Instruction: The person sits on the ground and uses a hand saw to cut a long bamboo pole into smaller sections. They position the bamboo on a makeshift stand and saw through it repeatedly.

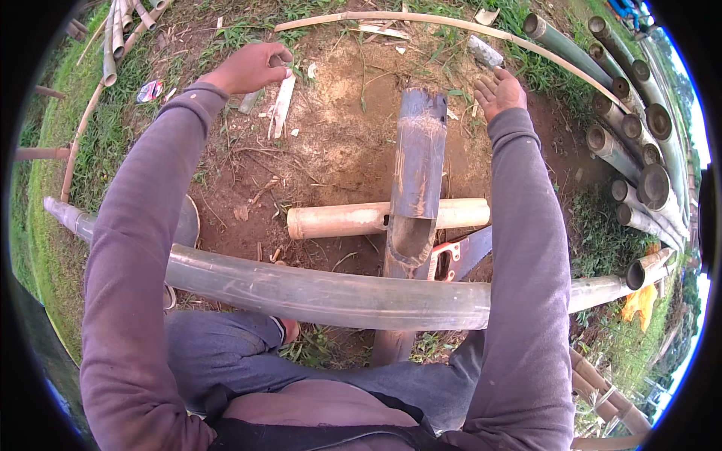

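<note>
My left hand (252, 68) is raised at the far left, its fingers loosely curled with a gap to the thumb and nothing in them. A pale split strip of bamboo (282, 105) lies just below it on the ground. My right hand (502, 94) is held out at the far right with fingers stretched and empty, near a grey cylindrical piece (485, 52). Between my arms, a dark bamboo section (419, 154) with a cut-away hollow rests across a pale bamboo piece (338, 220). A handsaw (445, 261) with a wooden handle lies beside the hollow.
A long green bamboo pole (331, 297) runs crosswise in front of my lap. Several cut bamboo poles (613, 146) are stacked at the right. A curved bamboo strip (421, 20) arcs along the far side. Sawdust (331, 90) and chips cover the soil. A yellow cloth or bag (639, 304) lies at right.
</note>
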